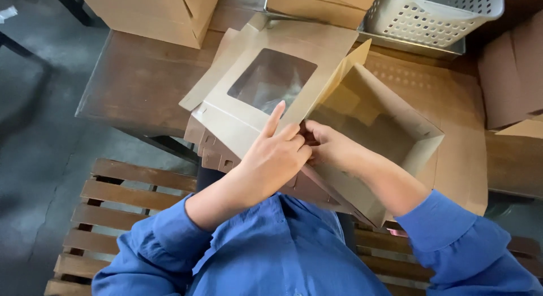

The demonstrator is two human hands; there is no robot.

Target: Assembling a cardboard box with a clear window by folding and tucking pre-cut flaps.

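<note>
Brown wooden table [141, 81] underneath, both my hands' fingers [288, 134] pinched together on the kraft cardboard window box [362, 112] edge.

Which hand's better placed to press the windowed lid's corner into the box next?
Left, probably. The left hand already lies on the windowed lid, forefinger up; the right hand grips the box corner.

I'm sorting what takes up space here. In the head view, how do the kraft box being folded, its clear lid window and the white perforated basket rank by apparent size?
1. Kraft box, largest by far.
2 and 3. White perforated basket and clear lid window look about alike; the basket is cut off by the frame and farther away, so no ranking.
</note>
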